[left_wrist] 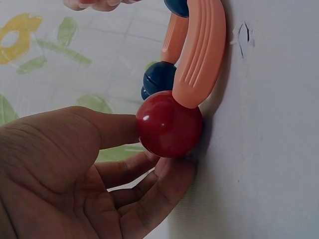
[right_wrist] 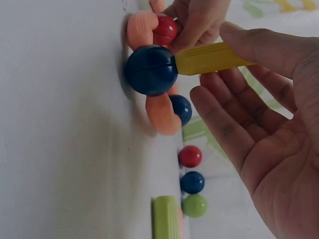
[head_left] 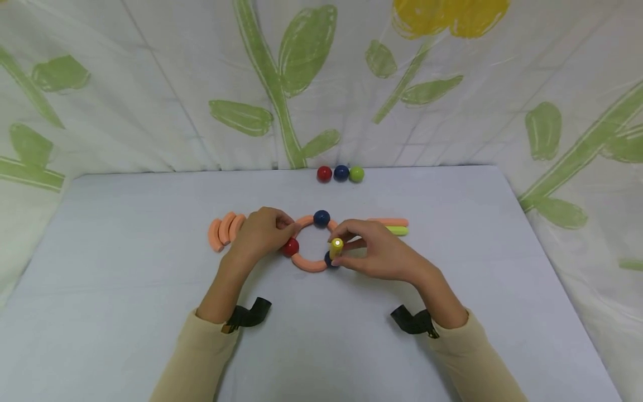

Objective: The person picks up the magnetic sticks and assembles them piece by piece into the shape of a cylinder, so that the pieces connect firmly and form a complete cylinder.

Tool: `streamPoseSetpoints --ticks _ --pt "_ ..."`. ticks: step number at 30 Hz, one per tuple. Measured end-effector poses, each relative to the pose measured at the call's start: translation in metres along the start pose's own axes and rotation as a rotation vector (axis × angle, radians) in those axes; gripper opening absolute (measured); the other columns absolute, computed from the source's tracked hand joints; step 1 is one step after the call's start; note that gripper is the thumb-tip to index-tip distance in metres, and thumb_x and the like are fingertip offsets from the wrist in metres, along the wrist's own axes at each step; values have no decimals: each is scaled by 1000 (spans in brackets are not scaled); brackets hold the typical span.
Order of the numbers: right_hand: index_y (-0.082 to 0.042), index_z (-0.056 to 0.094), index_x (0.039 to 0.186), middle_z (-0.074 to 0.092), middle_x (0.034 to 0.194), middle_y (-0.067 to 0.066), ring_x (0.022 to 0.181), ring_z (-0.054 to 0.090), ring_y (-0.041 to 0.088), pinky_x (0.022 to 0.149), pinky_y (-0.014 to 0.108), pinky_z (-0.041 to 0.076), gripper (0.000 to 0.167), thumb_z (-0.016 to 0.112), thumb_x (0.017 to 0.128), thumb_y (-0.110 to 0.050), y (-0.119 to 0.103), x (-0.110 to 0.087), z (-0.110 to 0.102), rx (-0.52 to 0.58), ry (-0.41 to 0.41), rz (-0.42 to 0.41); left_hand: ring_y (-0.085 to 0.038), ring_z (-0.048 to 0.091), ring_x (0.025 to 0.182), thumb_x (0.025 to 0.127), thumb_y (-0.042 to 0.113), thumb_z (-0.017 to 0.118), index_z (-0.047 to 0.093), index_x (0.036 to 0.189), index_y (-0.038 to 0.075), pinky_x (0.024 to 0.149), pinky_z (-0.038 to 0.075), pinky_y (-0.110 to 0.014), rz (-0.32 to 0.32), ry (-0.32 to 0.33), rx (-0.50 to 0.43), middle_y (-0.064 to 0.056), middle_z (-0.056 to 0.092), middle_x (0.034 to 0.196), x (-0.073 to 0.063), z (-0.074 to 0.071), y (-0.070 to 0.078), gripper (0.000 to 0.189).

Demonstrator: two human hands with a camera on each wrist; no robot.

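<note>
On the table lies a ring of curved orange rods point(head_left: 308, 264) joined by balls. My left hand point(head_left: 261, 231) pinches the red ball point(left_wrist: 169, 124) on the ring's left side between thumb and fingers. At the near right of the ring is a dark blue ball point(right_wrist: 149, 70), with a yellow rod point(right_wrist: 209, 59) standing upright on it. The thumb and fingers of my right hand point(head_left: 384, 251) hold that rod near its top end. Another dark blue ball point(head_left: 321, 218) joins the far side of the ring. My right hand covers part of the ring's right side in the head view.
Several loose curved orange rods point(head_left: 216, 234) lie left of my left hand. Beyond my right hand are a straight orange rod point(head_left: 392, 221) and a lime green rod point(head_left: 399, 230). Red point(head_left: 324, 174), blue point(head_left: 341, 173) and green point(head_left: 356, 174) balls sit at the back edge.
</note>
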State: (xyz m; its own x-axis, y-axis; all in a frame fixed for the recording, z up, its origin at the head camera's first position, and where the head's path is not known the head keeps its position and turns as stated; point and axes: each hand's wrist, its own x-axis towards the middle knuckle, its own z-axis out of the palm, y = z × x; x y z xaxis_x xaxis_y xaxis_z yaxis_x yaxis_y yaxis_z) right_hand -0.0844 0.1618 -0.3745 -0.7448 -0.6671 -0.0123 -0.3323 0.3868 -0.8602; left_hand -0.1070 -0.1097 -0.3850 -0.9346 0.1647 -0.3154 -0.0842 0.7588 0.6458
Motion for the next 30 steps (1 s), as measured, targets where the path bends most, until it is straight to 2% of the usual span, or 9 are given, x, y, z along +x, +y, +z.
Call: streamPoseSetpoints --ticks 3,6,10,14,18,25,30 --pt "-13 70 124 73 118 -5 116 71 14 104 34 59 38 85 90 -11 -1 -4 -8 -43 -9 19 -17 66 81 103 33 68 79 116 7 65 47 -25 -3 -2 -5 -8 79 99 0 0 1 31" --pt "-12 69 131 73 127 2 121 70 21 106 40 58 43 84 91 -13 -2 -11 -22 -95 2 43 -18 67 85 103 33 66 78 119 7 68 48 -25 -12 -9 -7 -8 79 103 1 0 2 33" --pt "-10 69 132 73 130 10 121 71 28 105 49 58 38 79 95 -9 2 -22 -42 -178 76 94 -19 67 87 104 35 65 78 121 7 69 48 -25 -14 -13 -5 -9 78 106 1 0 2 35" --pt "-7 71 129 73 128 12 117 71 30 102 51 59 32 76 98 -10 6 -29 -54 -269 162 147 -19 66 87 104 35 64 78 121 7 68 48 -25 -9 -12 -5 -9 78 106 1 0 1 35" --pt "-6 71 129 73 128 11 116 69 29 102 51 58 32 75 98 -11 12 -28 -54 -337 179 202 -20 68 90 105 35 64 77 121 8 70 49 -25 -14 -19 -9 -9 78 108 0 0 0 34" --pt "-7 73 127 75 127 9 117 70 29 104 53 55 30 75 98 -14 18 -23 -45 -440 121 293 -20 69 95 105 36 63 76 124 9 76 53 -29 -24 -30 9 -8 78 112 2 2 2 36" --pt "-6 75 125 76 126 10 115 70 31 102 53 56 30 77 96 -13 21 -22 -42 -506 118 313 -21 69 96 105 37 63 76 125 8 80 55 -32 -22 -24 19 -9 77 112 2 3 4 37"
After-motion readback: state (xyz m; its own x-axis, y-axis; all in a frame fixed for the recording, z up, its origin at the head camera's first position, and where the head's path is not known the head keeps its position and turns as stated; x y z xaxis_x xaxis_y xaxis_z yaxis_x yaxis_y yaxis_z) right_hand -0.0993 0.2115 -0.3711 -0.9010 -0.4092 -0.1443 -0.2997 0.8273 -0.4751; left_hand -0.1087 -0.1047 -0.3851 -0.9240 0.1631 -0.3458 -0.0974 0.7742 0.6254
